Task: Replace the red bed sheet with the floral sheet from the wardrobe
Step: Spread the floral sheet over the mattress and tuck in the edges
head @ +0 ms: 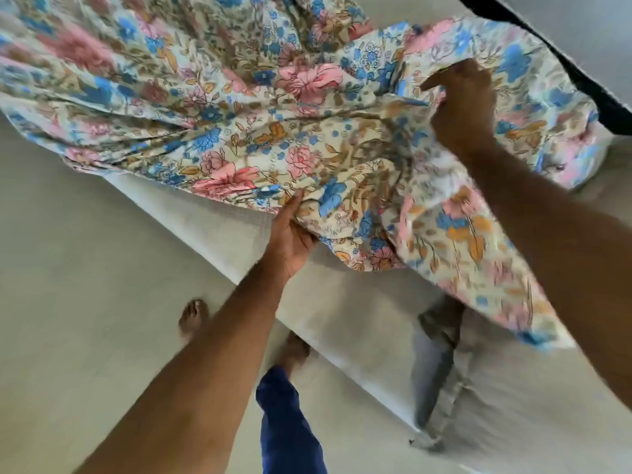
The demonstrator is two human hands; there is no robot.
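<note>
**Floral sheet held over the bare mattress**

The floral sheet [239,107] fills the upper half of the frame, bunched into folds and spread across the bed, with one loose flap hanging down at the lower right. Under it, a white mattress [342,302] runs diagonally from the centre left to the lower right, its top and side bare where the sheet does not reach.

The left hand [290,241], at the centre of the frame, grips the sheet's lower edge, thumb on top and fingers tucked under the cloth. The right hand [461,107], at the upper right, is clenched round a gathered fold of the sheet, lifting it clear of the mattress.

At the bottom centre a leg in blue trousers [287,422] and two bare feet stand on the pale floor [68,268] beside the bed. A grey, blurred cloth [434,357] lies on the mattress just below the hanging flap.
</note>
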